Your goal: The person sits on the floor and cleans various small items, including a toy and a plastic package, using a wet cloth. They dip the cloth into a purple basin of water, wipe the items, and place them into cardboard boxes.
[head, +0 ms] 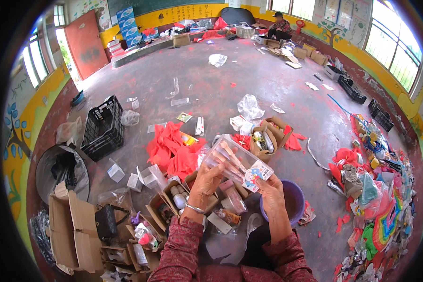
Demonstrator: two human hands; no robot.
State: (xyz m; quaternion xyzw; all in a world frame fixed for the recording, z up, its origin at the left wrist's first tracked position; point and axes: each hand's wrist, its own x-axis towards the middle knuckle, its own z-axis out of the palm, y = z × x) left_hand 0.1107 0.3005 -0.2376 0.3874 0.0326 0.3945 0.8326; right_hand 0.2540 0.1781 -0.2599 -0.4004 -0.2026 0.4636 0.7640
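Observation:
Between my two hands is a clear plastic box point(238, 161) with several pink-handled brushes inside, apparently makeup brushes. My left hand point(208, 183) grips its left end, while my right hand point(270, 192) holds the lower right corner beside a colourful cartoon label point(257, 175). Below the box lie a pink clear-fronted package point(233, 197), a brown bottle point(228, 215) and a white carton point(219, 223). An open cardboard box with pale bottles point(179, 200) stands close to my left wrist. Under my right forearm sits a purple basin point(298, 201), partly hidden.
Red sheeting point(174, 149) and small cardboard boxes point(268, 141) lie ahead. At left are a black crate point(104, 128), a round bin point(44, 172) and a large carton point(72, 232). A mixed heap point(377, 197) lines the right side. A person point(280, 28) sits far back.

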